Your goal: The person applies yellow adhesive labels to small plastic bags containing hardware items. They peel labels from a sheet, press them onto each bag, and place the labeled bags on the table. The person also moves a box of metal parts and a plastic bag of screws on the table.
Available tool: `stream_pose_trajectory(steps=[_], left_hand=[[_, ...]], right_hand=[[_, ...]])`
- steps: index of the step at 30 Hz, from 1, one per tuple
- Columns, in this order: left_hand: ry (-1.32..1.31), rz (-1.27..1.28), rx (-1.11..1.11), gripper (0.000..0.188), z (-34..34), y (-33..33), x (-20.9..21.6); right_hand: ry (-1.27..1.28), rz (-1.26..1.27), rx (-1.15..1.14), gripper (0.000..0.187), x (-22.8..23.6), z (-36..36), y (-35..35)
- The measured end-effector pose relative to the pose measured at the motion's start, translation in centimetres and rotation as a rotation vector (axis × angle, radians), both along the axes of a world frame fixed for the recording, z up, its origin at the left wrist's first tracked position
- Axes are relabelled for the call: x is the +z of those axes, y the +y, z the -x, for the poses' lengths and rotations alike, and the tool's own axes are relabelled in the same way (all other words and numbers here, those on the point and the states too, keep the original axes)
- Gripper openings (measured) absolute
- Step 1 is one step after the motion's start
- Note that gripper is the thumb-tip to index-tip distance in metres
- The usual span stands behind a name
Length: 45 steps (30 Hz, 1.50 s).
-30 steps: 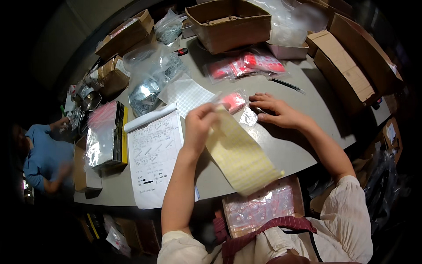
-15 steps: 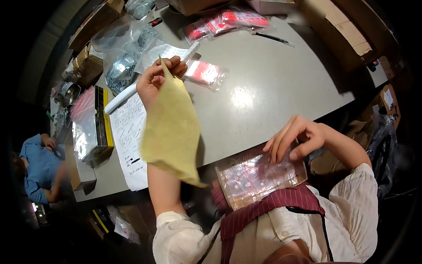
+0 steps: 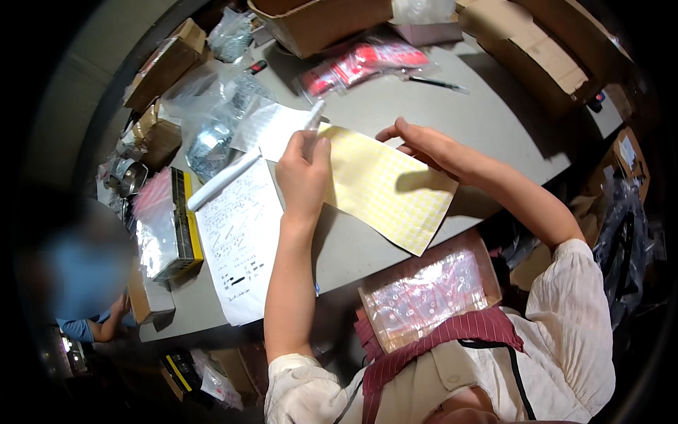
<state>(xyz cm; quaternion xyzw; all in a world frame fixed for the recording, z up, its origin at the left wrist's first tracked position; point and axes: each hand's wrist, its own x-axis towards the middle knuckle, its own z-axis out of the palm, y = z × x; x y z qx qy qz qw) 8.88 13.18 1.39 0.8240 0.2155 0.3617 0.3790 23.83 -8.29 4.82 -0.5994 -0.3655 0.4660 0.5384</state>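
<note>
My left hand [image 3: 304, 169] is closed on the left end of a yellow sheet of small round stickers [image 3: 388, 187], thumb on top. The sheet slants over the table toward its near edge, its dotted face up. Over its far edge my right hand [image 3: 432, 150] is held with fingers stretched out, casting a shadow on the sheet; whether the fingertips touch it I cannot tell. Against my body, a shallow cardboard box [image 3: 489, 265] holds several small clear bags [image 3: 427, 297] with round white spots. A white label sheet [image 3: 272, 127] lies just beyond my left hand.
Handwritten paper [image 3: 236, 240] lies left of my forearm, beside a black-and-yellow box [image 3: 185, 219] and clear bags [image 3: 157, 226]. Red packets [image 3: 360, 67], a pen [image 3: 438, 85] and cardboard boxes [image 3: 321, 25] are at the back. A person in blue [image 3: 85, 272] is at far left.
The yellow sheet has swung from hanging edge-on to lying open, dotted face up. My right hand has left the box and moved up to the sheet's far edge.
</note>
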Motion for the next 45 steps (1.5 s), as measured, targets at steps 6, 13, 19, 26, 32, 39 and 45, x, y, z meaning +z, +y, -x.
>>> stream_pose_trajectory(steps=[6, 13, 19, 26, 32, 39, 45], left_hand=[[-0.009, 0.052, 0.106, 0.024, 0.6, 2.0, 1.3], [-0.006, -0.135, 0.184, 0.022, 1.4, 2.0, 3.1], [0.097, -0.138, 0.22, 0.022, 1.3, 1.4, 3.3], [0.1, -0.259, 0.061, 0.04, 0.5, 1.2, 1.1], [0.322, -0.527, -0.168, 0.078, 0.5, -0.6, -0.1], [0.281, -0.466, -0.09, 0.057, -0.4, -0.7, -0.4], [0.156, -0.313, 0.052, 0.036, 1.1, 0.2, 0.7]], right_hand=[[-0.036, 0.007, 0.205, 0.041, -1.4, -3.5, 1.0], [-0.031, -0.004, 0.008, 0.026, -3.1, -6.1, 1.0], [0.043, -0.231, -0.238, 0.023, -0.8, -5.8, 0.2], [0.084, -0.347, -0.586, 0.025, -0.9, -11.4, -1.3], [0.107, -0.441, -0.832, 0.027, -2.0, -16.8, -3.2], [0.292, -0.486, -1.133, 0.02, -4.5, -22.3, -5.8], [0.442, -0.649, -1.294, 0.023, -7.4, -24.8, -5.2]])
